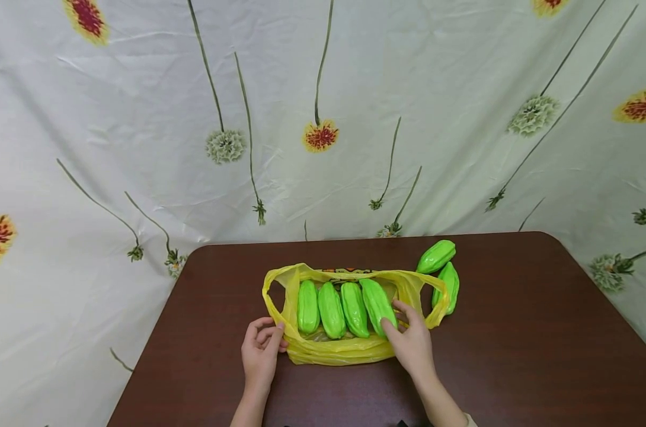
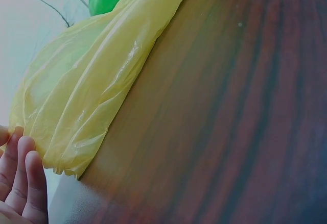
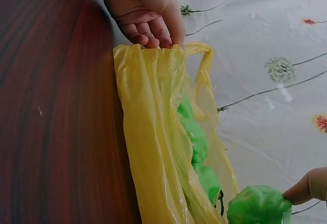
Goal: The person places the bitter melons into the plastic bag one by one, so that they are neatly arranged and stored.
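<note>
A yellow plastic bag (image 1: 344, 357) lies with its mouth spread, several glossy green ridged gourds side by side inside. My left hand (image 1: 260, 353) pinches the bag's left edge between thumb and fingers; those fingertips also show at the yellow film (image 2: 76, 96) in the left wrist view. At the other end, my right hand (image 1: 415, 347) grips the rightmost gourd (image 1: 376, 299), thumb on its near side. That gourd tilts over the bag's near right part. In the right wrist view, the thumb (image 3: 306, 187) presses against the held gourd (image 3: 258, 206).
Two more green gourds, one at the back (image 1: 436, 256) and one in front of it (image 1: 451, 284), lie right of the bag, the nearer partly behind a bag handle (image 1: 437, 311). The dark brown table (image 1: 531, 332) meets a white flower-print cloth (image 1: 355, 196) behind.
</note>
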`<state>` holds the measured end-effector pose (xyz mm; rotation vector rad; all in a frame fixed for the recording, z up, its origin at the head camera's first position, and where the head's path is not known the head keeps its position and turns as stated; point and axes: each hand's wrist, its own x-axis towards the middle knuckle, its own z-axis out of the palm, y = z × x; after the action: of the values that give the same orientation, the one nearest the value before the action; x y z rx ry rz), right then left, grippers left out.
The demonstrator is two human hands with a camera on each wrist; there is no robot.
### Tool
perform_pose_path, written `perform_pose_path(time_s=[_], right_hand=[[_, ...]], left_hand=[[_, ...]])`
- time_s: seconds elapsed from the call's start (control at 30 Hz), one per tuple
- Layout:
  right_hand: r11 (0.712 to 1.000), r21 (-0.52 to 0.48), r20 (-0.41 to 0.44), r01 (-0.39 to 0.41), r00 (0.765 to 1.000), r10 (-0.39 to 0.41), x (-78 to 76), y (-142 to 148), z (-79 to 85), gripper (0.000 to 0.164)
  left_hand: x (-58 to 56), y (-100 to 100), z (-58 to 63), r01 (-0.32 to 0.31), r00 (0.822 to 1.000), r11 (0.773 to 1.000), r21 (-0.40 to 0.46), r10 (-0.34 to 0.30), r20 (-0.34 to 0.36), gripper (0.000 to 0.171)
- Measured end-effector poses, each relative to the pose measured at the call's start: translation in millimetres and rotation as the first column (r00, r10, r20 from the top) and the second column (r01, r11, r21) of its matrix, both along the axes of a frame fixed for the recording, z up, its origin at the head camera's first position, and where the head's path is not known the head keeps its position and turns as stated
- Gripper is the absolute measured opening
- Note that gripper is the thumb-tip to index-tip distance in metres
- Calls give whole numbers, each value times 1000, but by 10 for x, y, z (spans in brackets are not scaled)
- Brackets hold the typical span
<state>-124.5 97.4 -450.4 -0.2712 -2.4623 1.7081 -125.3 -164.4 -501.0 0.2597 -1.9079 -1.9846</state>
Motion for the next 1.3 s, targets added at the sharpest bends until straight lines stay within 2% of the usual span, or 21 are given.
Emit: perform_pose_path(time_s=[0.5, 0.73, 1.1, 1.3], right_hand=[[1000, 25, 2, 0, 1000, 0, -13, -9, -4, 48], [1000, 6, -27, 1, 1000, 0, -30, -33, -74, 48], [997, -80, -68, 2, 998, -7, -76, -63, -211, 50], [998, -70, -105, 3, 994, -11, -101, -96, -306, 48]], left_hand=[[-8, 5, 15, 1, 1000, 1000, 13, -1, 0, 22], [-3, 13, 30, 9, 1000, 1000, 10, -9, -3, 24], [2, 9, 19, 8, 1000, 1000, 5, -8, -11, 23], [0, 3, 1, 3, 1000, 1000, 11, -3, 6, 22]])
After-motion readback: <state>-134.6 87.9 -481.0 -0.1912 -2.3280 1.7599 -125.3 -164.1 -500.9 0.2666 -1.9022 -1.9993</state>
